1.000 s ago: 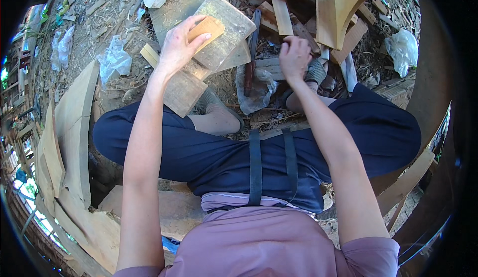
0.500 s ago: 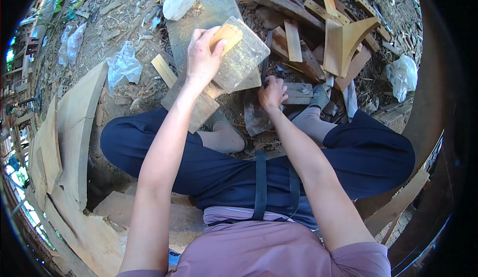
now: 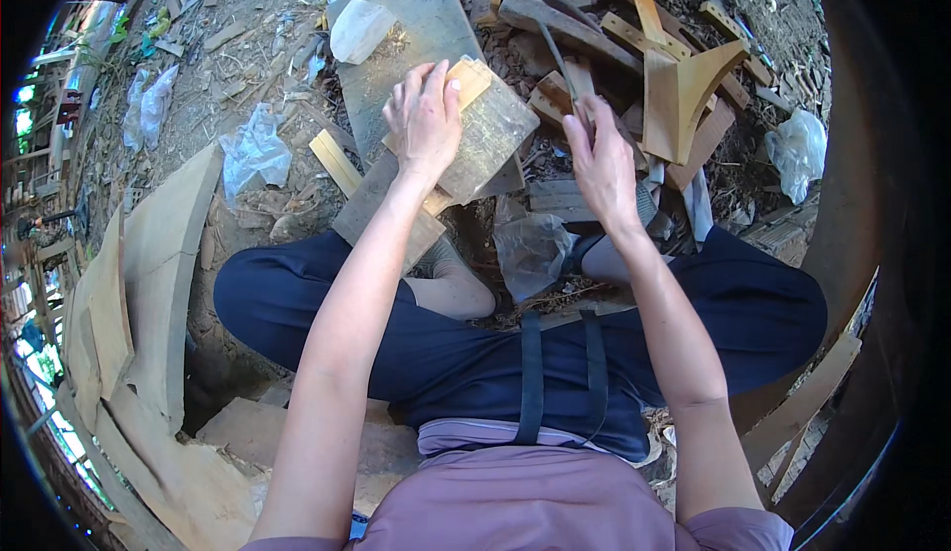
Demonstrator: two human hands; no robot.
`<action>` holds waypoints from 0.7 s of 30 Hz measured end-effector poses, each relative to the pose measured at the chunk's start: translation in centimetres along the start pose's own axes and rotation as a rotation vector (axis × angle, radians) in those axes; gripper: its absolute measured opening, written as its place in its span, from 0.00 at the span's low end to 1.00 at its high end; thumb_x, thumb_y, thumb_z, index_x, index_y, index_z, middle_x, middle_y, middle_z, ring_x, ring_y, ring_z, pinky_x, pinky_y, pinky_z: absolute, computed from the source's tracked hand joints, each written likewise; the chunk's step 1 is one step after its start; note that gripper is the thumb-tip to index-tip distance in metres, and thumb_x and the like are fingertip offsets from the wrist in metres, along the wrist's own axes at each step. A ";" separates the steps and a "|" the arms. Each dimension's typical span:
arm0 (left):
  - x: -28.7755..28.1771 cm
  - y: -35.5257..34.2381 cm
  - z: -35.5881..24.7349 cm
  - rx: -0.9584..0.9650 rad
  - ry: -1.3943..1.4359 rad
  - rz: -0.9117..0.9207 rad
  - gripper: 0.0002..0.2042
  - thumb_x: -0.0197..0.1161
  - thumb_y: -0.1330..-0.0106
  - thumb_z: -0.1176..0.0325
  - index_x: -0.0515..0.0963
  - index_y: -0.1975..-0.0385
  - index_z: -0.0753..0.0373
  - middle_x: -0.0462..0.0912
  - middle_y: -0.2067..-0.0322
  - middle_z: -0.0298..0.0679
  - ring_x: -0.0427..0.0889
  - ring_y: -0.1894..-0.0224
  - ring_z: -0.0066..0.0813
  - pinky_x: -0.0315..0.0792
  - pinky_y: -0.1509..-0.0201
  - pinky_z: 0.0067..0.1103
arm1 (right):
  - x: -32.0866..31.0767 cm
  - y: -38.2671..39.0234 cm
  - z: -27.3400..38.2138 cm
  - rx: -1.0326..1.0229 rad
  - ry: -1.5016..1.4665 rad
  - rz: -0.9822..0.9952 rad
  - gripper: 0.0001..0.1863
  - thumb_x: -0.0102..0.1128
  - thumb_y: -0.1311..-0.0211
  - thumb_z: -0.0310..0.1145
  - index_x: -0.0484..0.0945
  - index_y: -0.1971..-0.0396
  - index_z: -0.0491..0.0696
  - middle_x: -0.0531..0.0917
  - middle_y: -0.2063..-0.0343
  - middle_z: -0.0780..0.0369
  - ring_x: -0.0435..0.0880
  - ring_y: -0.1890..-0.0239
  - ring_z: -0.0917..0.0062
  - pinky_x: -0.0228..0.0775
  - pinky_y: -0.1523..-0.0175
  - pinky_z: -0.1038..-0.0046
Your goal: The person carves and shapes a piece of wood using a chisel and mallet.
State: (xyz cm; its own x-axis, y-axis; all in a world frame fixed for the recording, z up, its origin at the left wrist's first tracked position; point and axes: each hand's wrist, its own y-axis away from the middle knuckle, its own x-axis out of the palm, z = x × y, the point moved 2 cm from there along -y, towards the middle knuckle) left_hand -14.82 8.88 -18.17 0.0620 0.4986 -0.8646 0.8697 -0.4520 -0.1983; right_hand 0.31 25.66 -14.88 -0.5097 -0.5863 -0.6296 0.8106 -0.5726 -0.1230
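My left hand (image 3: pixel 426 125) is closed on a small pale wood piece (image 3: pixel 472 80), held down on a thick square wooden block (image 3: pixel 495 130). Under that block lie another board and a wide flat plank (image 3: pixel 416 16). Off to the right, my right hand (image 3: pixel 606 160) grips a long, thin, dark metal tool (image 3: pixel 558 54), which looks like a file and points up and away. The tool's grip end is hidden in my fingers. Its shaft is raised to the right of the block, apart from the wood piece.
A heap of wood offcuts, with a curved wooden piece (image 3: pixel 705 91), lies at the far right. A whitish chunk (image 3: pixel 361 31) rests on the plank. Plastic bags (image 3: pixel 256 150) litter the ground. Curved boards (image 3: pixel 158 264) stand at left; a clear bag (image 3: pixel 533 254) lies between my legs.
My right hand has risen from the ground near my foot and now holds the thin metal tool. My left hand has shifted slightly right and lies flatter over the wood piece.
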 end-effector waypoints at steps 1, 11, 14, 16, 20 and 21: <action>0.1 -0.1 0.2 -0.044 -0.024 0.000 0.18 0.52 0.29 0.59 0.74 0.42 0.57 0.74 0.45 0.38 0.72 0.43 0.40 0.60 0.37 0.39 | -0.2 -0.2 0.2 -0.001 0.000 0.000 0.16 0.50 0.29 0.34 0.68 0.45 0.44 0.83 0.61 0.47 0.81 0.59 0.47 0.74 0.56 0.55; 0.6 -1.4 -1.3 0.004 -0.095 0.012 0.19 0.47 0.26 0.58 0.73 0.41 0.60 0.81 0.49 0.40 0.75 0.45 0.37 0.62 0.38 0.37 | -0.1 -0.3 3.4 -0.050 0.304 0.284 0.16 0.49 0.29 0.41 0.71 0.50 0.46 0.85 0.68 0.51 0.84 0.66 0.51 0.76 0.62 0.53; 1.0 -1.9 -1.5 -0.021 -0.008 0.107 0.21 0.46 0.25 0.58 0.71 0.40 0.63 0.78 0.46 0.44 0.73 0.42 0.40 0.61 0.35 0.37 | 0.7 0.3 2.3 0.005 0.288 0.259 0.13 0.51 0.29 0.40 0.70 0.56 0.46 0.84 0.70 0.51 0.84 0.67 0.51 0.76 0.64 0.53; 1.0 -1.9 -1.3 0.107 -0.084 -0.076 0.24 0.47 0.25 0.54 0.69 0.39 0.66 0.75 0.42 0.48 0.70 0.39 0.42 0.61 0.33 0.36 | 1.0 0.6 1.9 -0.072 0.226 0.220 0.11 0.52 0.30 0.38 0.69 0.61 0.45 0.84 0.70 0.50 0.83 0.68 0.50 0.75 0.65 0.52; -0.6 0.6 -1.4 0.167 -0.376 -0.228 0.28 0.54 0.29 0.50 0.69 0.39 0.68 0.77 0.46 0.52 0.71 0.40 0.48 0.64 0.34 0.34 | 0.5 1.2 0.4 -0.055 0.176 0.191 0.10 0.53 0.31 0.36 0.70 0.61 0.45 0.83 0.68 0.50 0.82 0.68 0.48 0.74 0.64 0.51; -1.5 0.8 -0.5 0.172 -0.380 -0.226 0.28 0.54 0.29 0.50 0.69 0.39 0.68 0.77 0.46 0.52 0.71 0.40 0.48 0.64 0.34 0.34 | 0.4 1.4 0.5 -0.051 0.170 0.188 0.10 0.53 0.31 0.36 0.70 0.61 0.45 0.83 0.68 0.50 0.82 0.68 0.48 0.74 0.64 0.51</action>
State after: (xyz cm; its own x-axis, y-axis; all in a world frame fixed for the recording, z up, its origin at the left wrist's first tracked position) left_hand -13.94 8.13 -16.75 -0.3307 0.3067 -0.8925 0.7449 -0.4958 -0.4464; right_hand 1.08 24.34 -14.97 -0.2967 -0.5727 -0.7642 0.9022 -0.4303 -0.0279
